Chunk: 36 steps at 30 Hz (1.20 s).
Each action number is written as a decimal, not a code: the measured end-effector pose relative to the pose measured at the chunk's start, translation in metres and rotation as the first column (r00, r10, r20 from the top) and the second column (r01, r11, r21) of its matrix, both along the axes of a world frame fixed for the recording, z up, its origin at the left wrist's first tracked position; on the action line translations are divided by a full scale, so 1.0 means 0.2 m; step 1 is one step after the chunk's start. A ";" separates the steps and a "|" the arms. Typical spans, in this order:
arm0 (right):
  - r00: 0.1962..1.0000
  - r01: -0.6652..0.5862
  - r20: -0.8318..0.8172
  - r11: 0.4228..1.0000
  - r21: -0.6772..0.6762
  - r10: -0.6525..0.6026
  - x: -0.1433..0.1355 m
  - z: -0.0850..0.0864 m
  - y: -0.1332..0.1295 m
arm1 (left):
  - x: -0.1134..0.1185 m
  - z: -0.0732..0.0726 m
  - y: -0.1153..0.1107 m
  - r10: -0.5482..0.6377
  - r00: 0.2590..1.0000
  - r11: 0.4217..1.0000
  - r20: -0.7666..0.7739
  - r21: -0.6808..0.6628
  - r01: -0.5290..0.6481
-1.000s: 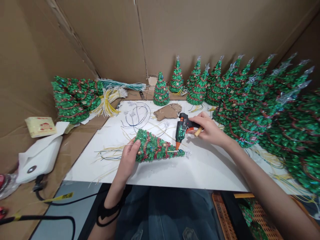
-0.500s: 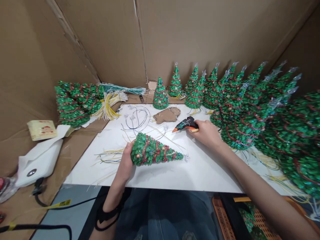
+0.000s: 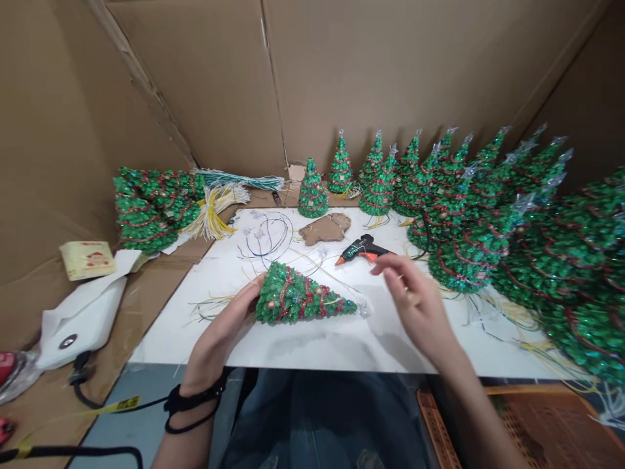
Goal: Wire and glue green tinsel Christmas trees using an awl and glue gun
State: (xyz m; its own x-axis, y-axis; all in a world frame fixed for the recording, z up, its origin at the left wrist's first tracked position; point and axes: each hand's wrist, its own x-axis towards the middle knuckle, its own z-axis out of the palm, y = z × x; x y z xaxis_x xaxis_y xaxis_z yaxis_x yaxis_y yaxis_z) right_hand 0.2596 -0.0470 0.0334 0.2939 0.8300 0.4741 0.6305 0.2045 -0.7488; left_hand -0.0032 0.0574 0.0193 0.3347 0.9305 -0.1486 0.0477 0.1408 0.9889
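A small green Christmas tree (image 3: 297, 296) with red garland and gold beads lies on its side above the white board, its clear star (image 3: 362, 310) pointing right. My left hand (image 3: 237, 309) is closed around its base end; some of the fingers are hidden behind it. A black and orange glue gun (image 3: 362, 250) rests on the board, nozzle to the left. Just in front of its handle is my right hand (image 3: 415, 299), holding nothing I can see, its fingers loosely bent and apart. A scrap of brown cardboard (image 3: 325, 228) lies behind the gun.
Many finished-looking trees (image 3: 469, 241) crowd the right side, and several more lie at left (image 3: 151, 208). Yellow and white wires (image 3: 212, 208) and a loop of dark wire (image 3: 266, 238) are at the back left. An orange basket (image 3: 551, 417) sits below the board's right edge.
My right hand has let go of the glue gun and drawn back toward me. The tree stays in my left hand, nearly in the same place.
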 end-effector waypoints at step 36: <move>0.900 -0.031 0.430 0.975 0.218 -0.068 -0.25 -0.23 0.00 | 0.03 -0.03 0.02 -0.018 0.994 0.999 0.106 -0.027 0.021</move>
State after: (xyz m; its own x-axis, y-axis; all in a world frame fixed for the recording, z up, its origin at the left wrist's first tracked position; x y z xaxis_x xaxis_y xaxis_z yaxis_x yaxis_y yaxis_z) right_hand 0.2101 -0.0473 -0.0129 0.0334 0.6902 0.7229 0.8863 0.3138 -0.3406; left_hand 0.0031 0.0611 0.0126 0.3676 0.9199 -0.1369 -0.0543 0.1682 0.9843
